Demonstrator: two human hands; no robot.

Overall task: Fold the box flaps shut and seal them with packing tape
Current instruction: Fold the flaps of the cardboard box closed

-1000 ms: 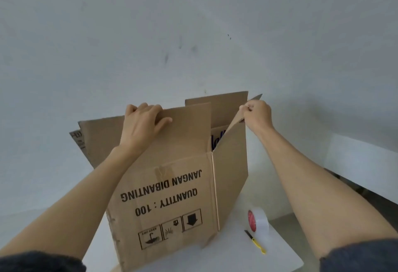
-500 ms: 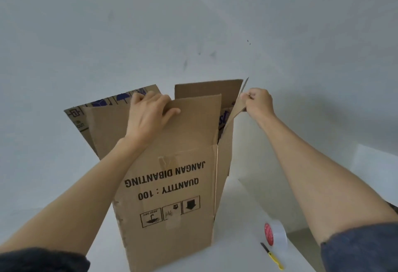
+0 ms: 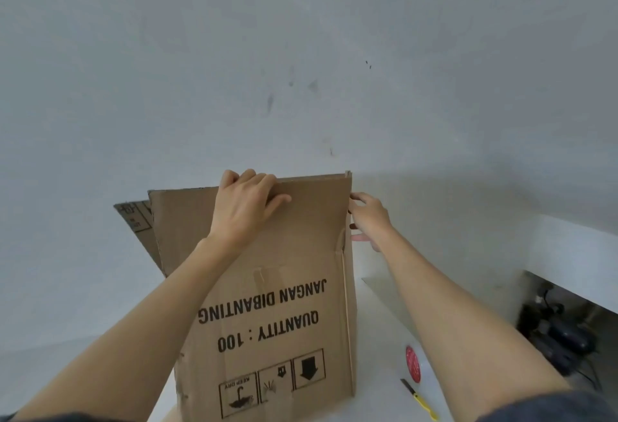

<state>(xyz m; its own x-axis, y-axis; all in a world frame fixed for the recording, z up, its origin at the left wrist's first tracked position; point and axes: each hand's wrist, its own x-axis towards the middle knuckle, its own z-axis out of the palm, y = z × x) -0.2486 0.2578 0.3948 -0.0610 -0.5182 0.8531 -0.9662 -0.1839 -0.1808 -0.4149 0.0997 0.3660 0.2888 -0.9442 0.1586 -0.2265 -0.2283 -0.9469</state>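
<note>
Box [image 3: 267,304] is standing upright on the counter [image 3: 378,348], flaps up. Your left grip [image 3: 245,211] is curled over the top edge of the near flap [image 3: 301,214]. Right grip [image 3: 369,217] is at the box's right edge with the fingertips hidden, so I can't tell if it's pinching. I'd fold that flap along its score, flat and square. Tape roll [image 3: 414,366] sits near right.

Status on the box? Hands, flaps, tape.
Left hand grips near flap top edge. Right hand at box right edge, grip hidden. Nothing taped. Tape roll idle on table.
</note>
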